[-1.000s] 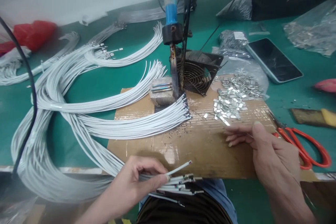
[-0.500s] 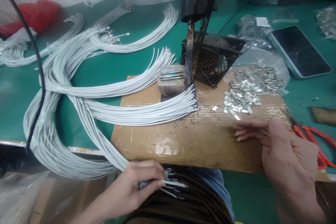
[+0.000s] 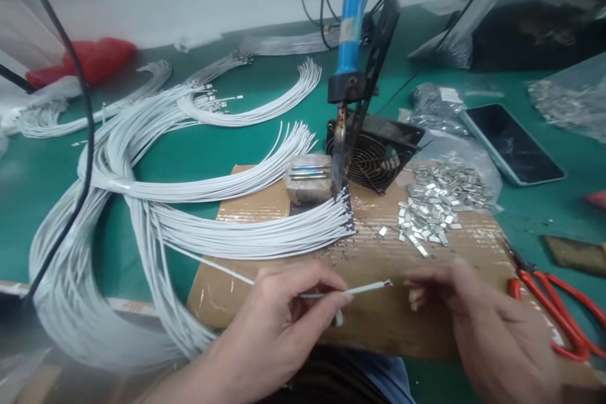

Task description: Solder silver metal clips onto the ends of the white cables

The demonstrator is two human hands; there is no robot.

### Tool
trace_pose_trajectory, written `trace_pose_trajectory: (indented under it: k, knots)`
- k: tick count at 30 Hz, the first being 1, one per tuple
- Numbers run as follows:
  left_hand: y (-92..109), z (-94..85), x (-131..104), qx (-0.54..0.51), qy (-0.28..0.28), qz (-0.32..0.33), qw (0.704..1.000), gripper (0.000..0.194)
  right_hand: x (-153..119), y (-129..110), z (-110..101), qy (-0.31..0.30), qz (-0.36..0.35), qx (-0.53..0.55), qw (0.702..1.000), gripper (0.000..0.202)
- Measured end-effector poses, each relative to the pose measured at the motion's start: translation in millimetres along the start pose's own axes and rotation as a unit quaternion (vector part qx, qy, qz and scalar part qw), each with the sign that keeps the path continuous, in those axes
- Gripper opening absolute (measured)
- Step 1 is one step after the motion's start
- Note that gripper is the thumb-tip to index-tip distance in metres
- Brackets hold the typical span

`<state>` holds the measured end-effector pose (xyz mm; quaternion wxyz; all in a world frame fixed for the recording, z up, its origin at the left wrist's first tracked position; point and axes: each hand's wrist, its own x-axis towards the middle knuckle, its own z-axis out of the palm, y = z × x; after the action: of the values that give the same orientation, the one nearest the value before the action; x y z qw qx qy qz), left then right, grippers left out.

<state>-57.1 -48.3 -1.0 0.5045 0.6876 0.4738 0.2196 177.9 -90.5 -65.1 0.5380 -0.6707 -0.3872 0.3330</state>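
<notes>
Between thumb and fingertips, my left hand is closed on a white cable. Its free end points right and shows a short, reddish stripped tip. The cable trails back left toward the white bundles. My right hand hovers just right of that tip, over the cardboard's front part. Blur on its fingers hides whether anything is between them. Behind the hands lies a fanned bundle of white cables, ends to the right. A blue-handled soldering iron stands tip-down beside a block carrying solder strands.
A pile of small metal tabs lies on the cardboard, partly on a clear bag. A black fan sits behind the iron. Red-handled pliers and a phone are at right. A dark cord hangs at left.
My left hand has risen from the lap to the cardboard's front edge, now with one cable's end sticking out. My right hand has shifted slightly left and down. The camera view has tilted up.
</notes>
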Motion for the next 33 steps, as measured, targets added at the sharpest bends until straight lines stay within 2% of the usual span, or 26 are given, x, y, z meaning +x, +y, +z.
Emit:
trace_pose_trajectory:
  k: [4,10,15,20,22,24,28,33]
  knots:
    - [-8,12.0,18,-0.118,-0.018,-0.065,0.991,0.021,-10,-20,21,-0.048,0.025,0.041,0.998,0.023]
    - [-12,12.7,20,-0.213,-0.005,-0.128,0.969,0.024,-10,-32,47,-0.103,0.067,0.098,0.988,0.002]
    - [-17,12.7,16,-0.246,-0.038,-0.163,0.955,0.039,-6,-32,52,-0.154,0.095,0.119,0.976,0.008]
    - [-22,10.3,17,-0.335,-0.101,-0.185,0.918,0.040,-5,-33,48,-0.212,0.113,0.147,0.959,0.020]
    - [-22,9.3,19,-0.372,-0.106,-0.195,0.901,0.040,-4,-29,45,-0.226,0.113,0.160,0.954,0.025]
    - [-21,9.0,21,-0.400,-0.092,-0.204,0.889,0.039,-2,-22,42,-0.217,0.106,0.169,0.956,0.026]
    - [-20,9.8,22,-0.427,-0.054,-0.213,0.877,0.034,-1,-9,38,-0.156,0.083,0.160,0.971,0.017]
    - [-17,11.6,24,-0.447,-0.022,-0.213,0.869,0.033,-13,-23,51,-0.130,0.093,0.143,0.977,0.015]
